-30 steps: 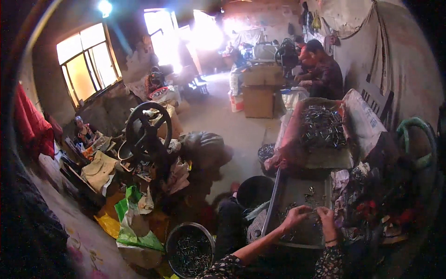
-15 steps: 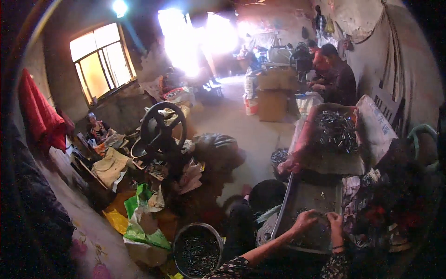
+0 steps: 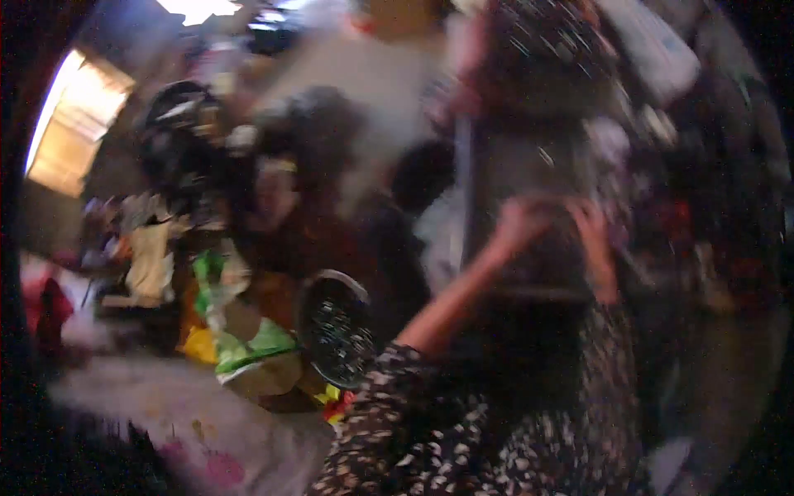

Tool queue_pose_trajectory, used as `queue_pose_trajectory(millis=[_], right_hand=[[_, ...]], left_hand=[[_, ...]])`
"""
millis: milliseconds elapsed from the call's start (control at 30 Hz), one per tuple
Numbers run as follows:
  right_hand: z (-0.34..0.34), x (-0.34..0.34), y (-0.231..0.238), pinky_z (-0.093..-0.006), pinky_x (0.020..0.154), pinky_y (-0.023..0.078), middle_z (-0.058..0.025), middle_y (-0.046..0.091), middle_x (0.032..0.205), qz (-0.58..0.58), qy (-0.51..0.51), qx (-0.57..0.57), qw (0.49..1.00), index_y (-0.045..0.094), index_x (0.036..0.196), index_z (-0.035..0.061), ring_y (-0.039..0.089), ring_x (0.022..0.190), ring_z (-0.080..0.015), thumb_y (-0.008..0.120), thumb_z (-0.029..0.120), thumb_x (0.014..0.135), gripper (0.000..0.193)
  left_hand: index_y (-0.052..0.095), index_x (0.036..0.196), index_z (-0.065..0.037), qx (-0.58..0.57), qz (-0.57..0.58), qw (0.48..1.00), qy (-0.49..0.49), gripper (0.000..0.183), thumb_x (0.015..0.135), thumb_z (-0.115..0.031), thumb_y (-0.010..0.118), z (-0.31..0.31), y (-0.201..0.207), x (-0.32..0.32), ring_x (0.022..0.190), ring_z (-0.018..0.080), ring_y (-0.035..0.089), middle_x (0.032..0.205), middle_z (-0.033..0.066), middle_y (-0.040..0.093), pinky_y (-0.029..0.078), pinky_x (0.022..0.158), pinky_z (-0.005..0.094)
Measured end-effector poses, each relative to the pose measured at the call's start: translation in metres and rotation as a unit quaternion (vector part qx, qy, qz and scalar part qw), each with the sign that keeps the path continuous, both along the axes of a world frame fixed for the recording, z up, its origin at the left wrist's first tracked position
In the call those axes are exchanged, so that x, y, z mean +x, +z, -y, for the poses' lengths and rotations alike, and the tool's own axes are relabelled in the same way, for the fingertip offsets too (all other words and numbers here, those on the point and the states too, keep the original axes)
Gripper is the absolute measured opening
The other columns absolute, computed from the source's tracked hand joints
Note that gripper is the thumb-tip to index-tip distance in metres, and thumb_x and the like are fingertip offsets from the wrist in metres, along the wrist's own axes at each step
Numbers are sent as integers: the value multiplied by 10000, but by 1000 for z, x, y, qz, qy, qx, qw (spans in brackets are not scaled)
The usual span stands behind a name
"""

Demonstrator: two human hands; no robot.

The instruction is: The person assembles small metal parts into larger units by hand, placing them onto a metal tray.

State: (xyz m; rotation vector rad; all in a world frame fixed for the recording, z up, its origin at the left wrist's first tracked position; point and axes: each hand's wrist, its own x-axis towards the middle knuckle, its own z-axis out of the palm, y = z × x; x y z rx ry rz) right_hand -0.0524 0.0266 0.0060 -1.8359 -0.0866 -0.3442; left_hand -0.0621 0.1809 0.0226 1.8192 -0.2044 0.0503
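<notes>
Both my hands are over the near half of a dark, shallow metal tray (image 3: 529, 169), and motion smears their fingers. My left hand (image 3: 523, 218) reaches in from the left with its fingers toward the right hand. Close beside it, my right hand (image 3: 590, 221) has its fingers bent inward, with the fingertips unclear. Anything between the hands is too blurred to make out. A thin, shiny piece (image 3: 546, 155) lies in the tray beyond them. Farther back is a heap of small shiny metal pieces (image 3: 538, 37).
Left of my arm stands a round basin (image 3: 347, 281) holding many small metal pieces. A black bucket (image 3: 424, 175) is beside the tray's left edge. Green-and-white bags (image 3: 260, 343), a floral cloth (image 3: 219, 434) and a dark wheeled machine (image 3: 174, 124) are at the left.
My view has tipped downward, so the tray, basin and hands sit higher in the picture and my patterned sleeves show more. The hands stay close together over the tray.
</notes>
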Motion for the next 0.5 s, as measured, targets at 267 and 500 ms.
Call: queue_pose_trajectory(millis=[267,500], right_hand=[[-12,-4,1,-247,597,421,-55,575,704,-131,58,-8,990,563,858,-22,528,657,-118,551,207,765,248],[13,-27,-2,-229,530,382,-11,515,626,-170,83,39,981,569,810,-5,486,586,-96,558,201,761,212]], left_hand=[[583,857,-17,12,63,997,32,220,647,-57,532,-7,-39,-1,650,210,585,729,131,594,460,584,297],[570,902,-9,-66,55,993,87,225,699,-103,587,22,-41,-25,726,172,574,801,122,599,443,662,265]])
